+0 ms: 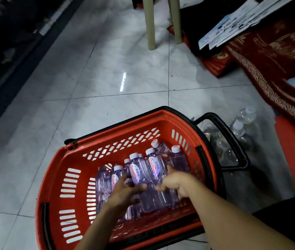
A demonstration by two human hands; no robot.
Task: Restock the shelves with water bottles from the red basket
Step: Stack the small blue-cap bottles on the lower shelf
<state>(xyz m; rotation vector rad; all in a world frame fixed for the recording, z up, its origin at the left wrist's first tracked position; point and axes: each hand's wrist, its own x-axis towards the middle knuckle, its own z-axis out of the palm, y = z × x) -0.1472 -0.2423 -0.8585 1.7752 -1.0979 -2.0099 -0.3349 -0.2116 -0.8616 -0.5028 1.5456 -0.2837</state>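
Progress: the task is at an early stage, as far as this view shows. The shelves (7, 51) run along the dark left edge, blurred; their stock level cannot be read. The red basket (74, 159) sits on the tiled floor (107, 69) and holds many water bottles (143, 170), so most of the restocking appears to remain.

Your left hand (125, 190) is inside the basket, fingers spread over the bottles, not closed on one. Your right hand (177, 183) rests against the bottles, thumb out; whether it grips one cannot be told.

Bottle condition: clear plastic with a purple tint, white caps, labels with red lettering. They lie packed together, caps pointing away from you.

To the right, just beside the basket handle (224, 127), more clear bottles (240, 129) stand on the floor.
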